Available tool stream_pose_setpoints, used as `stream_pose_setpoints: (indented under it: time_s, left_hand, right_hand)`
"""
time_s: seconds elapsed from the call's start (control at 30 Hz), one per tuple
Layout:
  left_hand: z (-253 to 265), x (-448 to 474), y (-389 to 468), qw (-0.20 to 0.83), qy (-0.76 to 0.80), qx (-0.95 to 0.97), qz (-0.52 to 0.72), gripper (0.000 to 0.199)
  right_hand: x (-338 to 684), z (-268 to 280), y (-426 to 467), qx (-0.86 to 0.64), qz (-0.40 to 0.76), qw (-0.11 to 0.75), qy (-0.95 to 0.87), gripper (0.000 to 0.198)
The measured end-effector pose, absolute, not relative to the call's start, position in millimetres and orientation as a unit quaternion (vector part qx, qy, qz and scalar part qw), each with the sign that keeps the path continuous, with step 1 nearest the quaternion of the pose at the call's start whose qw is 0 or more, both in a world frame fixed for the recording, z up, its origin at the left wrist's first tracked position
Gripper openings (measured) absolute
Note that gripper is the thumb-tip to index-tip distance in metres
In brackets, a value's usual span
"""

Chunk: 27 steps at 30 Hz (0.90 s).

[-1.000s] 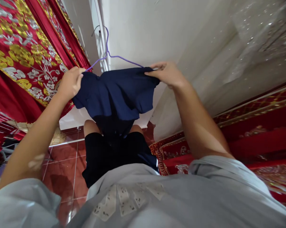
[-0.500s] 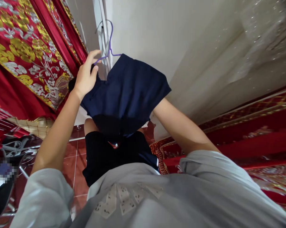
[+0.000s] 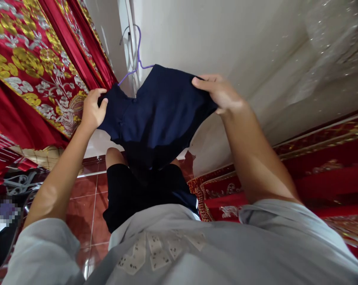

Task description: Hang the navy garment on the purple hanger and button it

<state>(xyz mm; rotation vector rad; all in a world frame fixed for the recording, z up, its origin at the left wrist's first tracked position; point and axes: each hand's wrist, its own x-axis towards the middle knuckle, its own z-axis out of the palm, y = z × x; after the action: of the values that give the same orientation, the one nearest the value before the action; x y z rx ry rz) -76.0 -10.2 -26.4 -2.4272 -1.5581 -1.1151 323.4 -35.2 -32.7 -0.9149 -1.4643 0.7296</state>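
A navy blue shirt (image 3: 164,107) with a V-shaped neck opening and short sleeves hangs in front of me on a purple hanger (image 3: 139,47). The hanger's hook catches on a white metal piece against the wall. At the garment's left shoulder edge, my left hand (image 3: 93,111) pinches the fabric between thumb and fingers. My right hand (image 3: 219,92) grips the opposite sleeve edge, thumb on top and the other fingers mostly behind the cloth. The lower part of the shirt falls into shadow above my black shorts.
Red curtain cloth (image 3: 33,71) with gold and silver embroidery hangs at the left. A pale wall (image 3: 226,35) rises ahead, with clear plastic sheeting (image 3: 324,51) at upper right. More red embroidered cloth (image 3: 330,178) lies along the right. Red tiles (image 3: 84,209) cover the floor.
My right hand has come out from under the shirt and now grips its right sleeve edge. My left hand has moved from near the hanger down and outward to the left shoulder.
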Motion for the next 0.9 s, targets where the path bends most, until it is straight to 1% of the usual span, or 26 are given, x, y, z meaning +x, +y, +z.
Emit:
stream_pose_setpoints:
  time_s: [0.07,0.13,0.17,0.2,0.23,0.3,0.33,0.37,0.4,0.43,0.47,0.5,0.53,0.57,0.63,0.67,0.7,0.73,0.77,0.83,0.87,0.9]
  left_hand:
    - [-16,-65,-24,0.068,-0.486,-0.778,-0.392,0.056]
    - [-6,-54,-39,0.092,-0.455,-0.774,-0.431,0.050]
    - [-1,-48,-46,0.078,-0.434,-0.776,-0.451,0.045]
    - [4,-41,-53,0.038,-0.410,-0.779,-0.473,0.041]
    - [9,-33,-60,-0.030,-0.386,-0.780,-0.492,0.040]
    - [16,-18,-73,-0.210,-0.353,-0.752,-0.516,0.051]
    - [19,-11,-80,-0.287,-0.352,-0.726,-0.516,0.056]
    - [20,-6,-87,-0.342,-0.363,-0.704,-0.506,0.057]
    - [20,-4,-95,-0.373,-0.385,-0.693,-0.482,0.054]
    - [19,-5,-103,-0.384,-0.413,-0.694,-0.448,0.049]
    - [18,-9,-111,-0.380,-0.439,-0.704,-0.409,0.043]
    - [17,-16,-119,-0.370,-0.459,-0.719,-0.367,0.038]
    - [16,-26,-127,-0.359,-0.470,-0.734,-0.333,0.034]
    - [17,-37,-134,-0.347,-0.473,-0.748,-0.310,0.033]
    - [22,-60,-144,-0.322,-0.461,-0.778,-0.280,0.038]
    - [27,-70,-147,-0.308,-0.447,-0.795,-0.269,0.042]
    - [31,-80,-148,-0.290,-0.433,-0.813,-0.259,0.045]
    - [36,-87,-148,-0.268,-0.419,-0.829,-0.255,0.049]
    - [39,-94,-145,-0.243,-0.411,-0.839,-0.260,0.052]
    - [41,-103,-133,-0.188,-0.414,-0.839,-0.298,0.058]
    - [40,-105,-125,-0.160,-0.423,-0.830,-0.325,0.060]
    - [38,-107,-117,-0.131,-0.434,-0.818,-0.353,0.062]
  right_hand:
    - [316,-21,-45,-0.362,0.369,0.612,-0.599,0.052]
    - [305,-15,-59,-0.337,0.370,0.655,-0.566,0.047]
    - [297,-15,-68,-0.331,0.357,0.672,-0.559,0.045]
    - [287,-17,-79,-0.323,0.347,0.676,-0.564,0.042]
    - [276,-21,-92,-0.312,0.337,0.669,-0.584,0.040]
    - [248,-31,-122,-0.283,0.320,0.610,-0.668,0.044]
    - [233,-38,-135,-0.259,0.302,0.547,-0.737,0.047]
    - [220,-44,-146,-0.206,0.295,0.468,-0.807,0.052]
    - [208,-49,-154,-0.136,0.293,0.395,-0.860,0.055]
    - [199,-53,-157,-0.076,0.291,0.334,-0.893,0.056]
    - [194,-57,-156,-0.030,0.287,0.297,-0.910,0.054]
    - [192,-59,-151,-0.006,0.280,0.290,-0.915,0.048]
    - [194,-61,-142,-0.008,0.265,0.311,-0.913,0.040]
    - [199,-63,-130,-0.035,0.245,0.355,-0.902,0.034]
    - [214,-69,-102,-0.130,0.196,0.465,-0.854,0.031]
    - [222,-73,-88,-0.188,0.181,0.508,-0.821,0.036]
    - [230,-78,-74,-0.240,0.183,0.530,-0.793,0.045]
    - [236,-83,-62,-0.275,0.211,0.524,-0.778,0.055]
    - [240,-88,-52,-0.294,0.259,0.503,-0.770,0.061]
    - [244,-96,-39,-0.293,0.374,0.459,-0.751,0.062]
    - [243,-98,-35,-0.282,0.417,0.462,-0.730,0.063]
    - [241,-97,-32,-0.272,0.442,0.484,-0.705,0.064]
